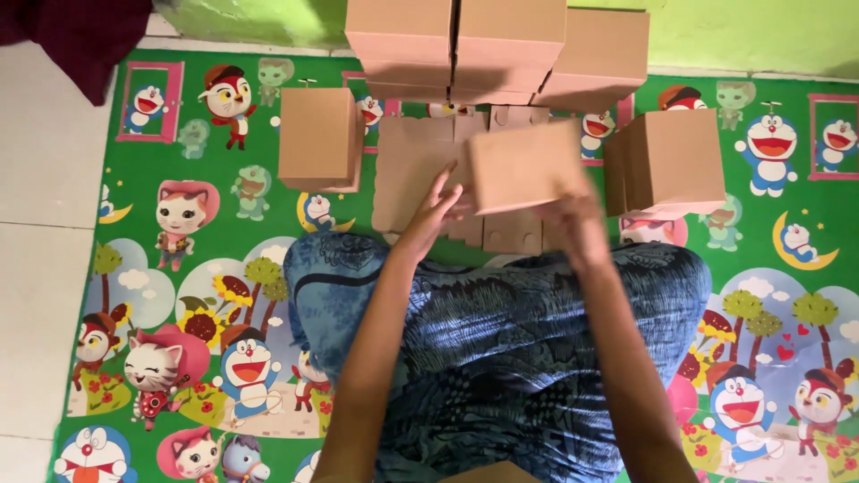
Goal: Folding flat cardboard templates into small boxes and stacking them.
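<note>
Lighting: bright, even daylight; source not visible. Shadows: soft and short, beneath the standing cardboard boxes (319, 136) and under the forearms on the blue patterned cloth (501, 340). Glare: none; mild sheen on the cartoon floor mat (179, 295). Blur: motion smear on the right hand (577, 224) and the held box (526, 165). Background sharp. Edges: slight wide-angle bowing.

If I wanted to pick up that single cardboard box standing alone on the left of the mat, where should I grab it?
Probably by its two side walls, coming down from above. The lone box stands closed on the play mat, its flat top facing up and free space on both sides, so fingers can straddle it. The person's left hand and right hand hold the box being worked on similarly by opposite edges.
</note>
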